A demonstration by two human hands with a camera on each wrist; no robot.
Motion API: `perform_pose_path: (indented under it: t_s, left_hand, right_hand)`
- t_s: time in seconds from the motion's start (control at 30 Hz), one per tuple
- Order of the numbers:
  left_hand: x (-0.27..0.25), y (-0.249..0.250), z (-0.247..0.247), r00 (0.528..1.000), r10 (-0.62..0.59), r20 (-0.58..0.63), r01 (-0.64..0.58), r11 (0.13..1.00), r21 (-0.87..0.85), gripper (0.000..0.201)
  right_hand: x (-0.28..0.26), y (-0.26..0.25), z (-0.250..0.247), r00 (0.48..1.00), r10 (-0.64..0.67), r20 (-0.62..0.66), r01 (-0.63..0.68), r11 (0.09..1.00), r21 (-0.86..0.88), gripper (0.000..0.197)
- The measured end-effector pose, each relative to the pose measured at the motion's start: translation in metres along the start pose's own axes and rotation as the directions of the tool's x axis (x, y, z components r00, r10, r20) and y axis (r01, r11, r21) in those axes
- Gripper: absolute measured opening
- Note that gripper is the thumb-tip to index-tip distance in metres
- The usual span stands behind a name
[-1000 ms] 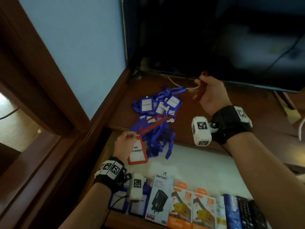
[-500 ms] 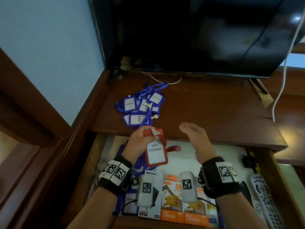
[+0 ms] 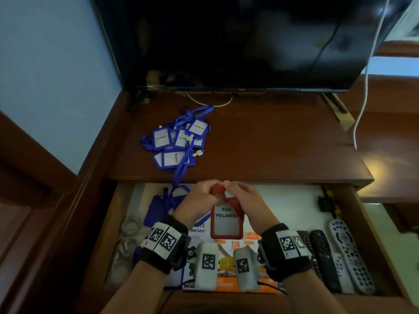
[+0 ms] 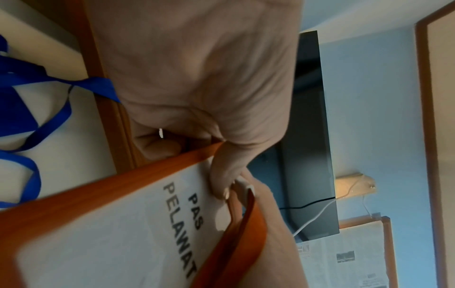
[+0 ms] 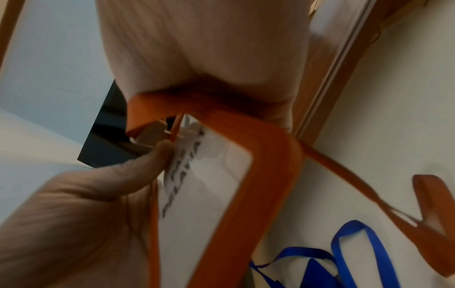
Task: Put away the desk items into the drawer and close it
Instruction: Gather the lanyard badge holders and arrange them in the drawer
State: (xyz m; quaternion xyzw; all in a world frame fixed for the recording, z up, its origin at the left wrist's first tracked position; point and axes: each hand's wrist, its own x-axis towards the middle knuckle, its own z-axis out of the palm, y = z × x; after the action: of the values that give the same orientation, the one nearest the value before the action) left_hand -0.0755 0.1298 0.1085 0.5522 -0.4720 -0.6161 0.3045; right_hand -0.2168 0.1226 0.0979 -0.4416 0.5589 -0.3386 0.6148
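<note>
Both hands' grip — left hand (image 3: 199, 200); right hand (image 3: 243, 201) — pinching red badge holder (image 3: 224, 219) over drawer (image 3: 371, 236)

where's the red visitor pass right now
In the head view, the red pass hangs centrally over the open drawer, held at its top by both hands.

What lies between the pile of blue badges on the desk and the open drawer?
In the head view, a blue strap runs from the blue badges over the desk edge into the drawer.

Head view looks steeply down over the open drawer (image 3: 108, 223); both wrist views look close along the fingers.
</note>
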Motion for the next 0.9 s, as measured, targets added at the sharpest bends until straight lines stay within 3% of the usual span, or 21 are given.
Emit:
perform_pose_path:
  t_s: [0.3, 0.47, 0.6, 0.73, 0.8, 0.9]
  left_hand:
    - [0.004, -0.010, -0.004, 0.978, -0.046, -0.202, 0.015, 0.988, -0.151, 0.029]
    - [0.006, -0.015, -0.012, 0.962, -0.025, -0.272, -0.009, 0.992, -0.124, 0.030]
    - [0.005, -0.022, -0.013, 0.980, -0.050, -0.194, 0.034, 0.996, -0.086, 0.028]
    - [0.002, -0.022, -0.008, 0.997, -0.074, -0.012, 0.074, 0.997, -0.034, 0.026]
    - [0.000, -0.022, -0.008, 0.998, -0.058, -0.013, 0.057, 0.996, -0.065, 0.025]
    - [0.001, -0.022, -0.011, 0.993, -0.033, -0.109, 0.015, 0.987, -0.158, 0.025]
  right_hand:
    - [0.002, 0.011, -0.002, 0.999, 0.026, 0.033, -0.021, 0.992, -0.127, 0.027]
    - [0.009, 0.013, -0.006, 0.999, 0.044, 0.009, -0.041, 0.965, -0.259, 0.034]
    - [0.008, 0.003, -0.010, 0.998, 0.059, -0.009, -0.060, 0.992, -0.114, 0.018]
    - [0.019, 0.003, -0.016, 0.993, 0.102, -0.068, -0.093, 0.988, 0.121, 0.014]
    - [0.023, 0.005, -0.016, 0.984, 0.141, -0.109, -0.118, 0.973, 0.200, 0.002]
    - [0.023, 0.008, -0.014, 0.986, 0.147, -0.074, -0.129, 0.969, 0.209, 0.005]
